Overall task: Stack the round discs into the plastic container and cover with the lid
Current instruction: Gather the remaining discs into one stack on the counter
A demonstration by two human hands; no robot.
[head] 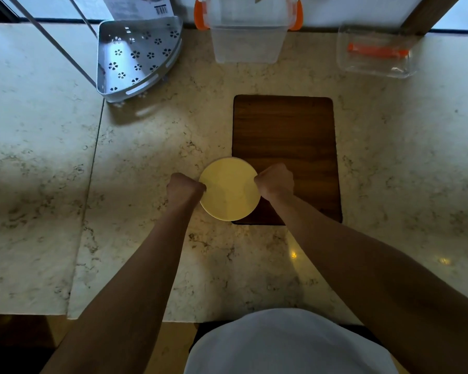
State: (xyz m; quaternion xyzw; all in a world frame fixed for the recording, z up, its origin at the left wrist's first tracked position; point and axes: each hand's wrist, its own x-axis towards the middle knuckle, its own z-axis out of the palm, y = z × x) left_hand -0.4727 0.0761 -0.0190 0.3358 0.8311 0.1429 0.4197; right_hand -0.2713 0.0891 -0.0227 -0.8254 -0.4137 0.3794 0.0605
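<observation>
A pale yellow stack of round discs [229, 189] sits above the left front corner of the wooden board [284, 136]. My left hand [184, 188] grips its left edge and my right hand [274, 180] grips its right edge, fingers curled under. Whether the stack rests on the board or is lifted, I cannot tell. The clear plastic container [247, 33] with orange side clips stands open at the back centre. Its clear lid [376, 54] with an orange strip lies at the back right.
A grey perforated corner rack [135, 58] with a metal rod stands at the back left. A seam in the marble counter [146, 157] runs down the left side. The counter's front edge is near my body.
</observation>
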